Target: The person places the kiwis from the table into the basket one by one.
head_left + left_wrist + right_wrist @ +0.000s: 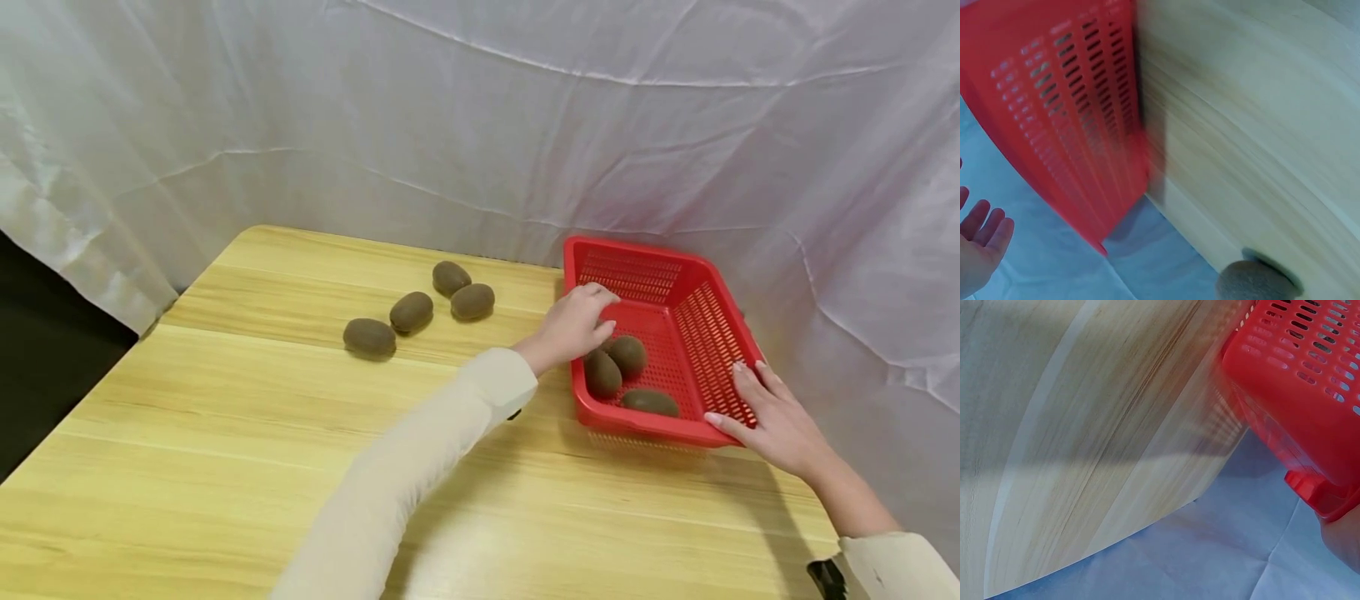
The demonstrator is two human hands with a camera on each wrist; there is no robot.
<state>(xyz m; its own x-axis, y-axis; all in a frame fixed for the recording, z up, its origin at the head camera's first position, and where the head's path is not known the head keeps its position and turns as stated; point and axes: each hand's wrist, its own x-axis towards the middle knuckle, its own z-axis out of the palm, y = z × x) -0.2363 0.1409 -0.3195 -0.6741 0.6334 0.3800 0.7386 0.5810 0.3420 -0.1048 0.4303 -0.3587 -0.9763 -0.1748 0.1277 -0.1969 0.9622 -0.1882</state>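
Observation:
A red plastic basket (678, 354) with slotted walls stands at the table's right, with several brown kiwis (628, 357) gathered toward its near left part. My left hand (572, 327) reaches over the basket's left rim, above those kiwis. Its fingers (992, 232) are loosely extended in the left wrist view, and no fruit shows in them. With my right hand (780, 425) I grip the basket's near right corner, thumb on the near rim and fingers along the right side. In the right wrist view, only a bit of this hand (1342, 540) shows by the basket's rim.
Several more kiwis (411, 312) lie on the wooden table (225, 433), left of the basket. One kiwi (1254, 282) shows at the bottom of the left wrist view. A pale cloth (375, 108) hangs behind the table and along its right side.

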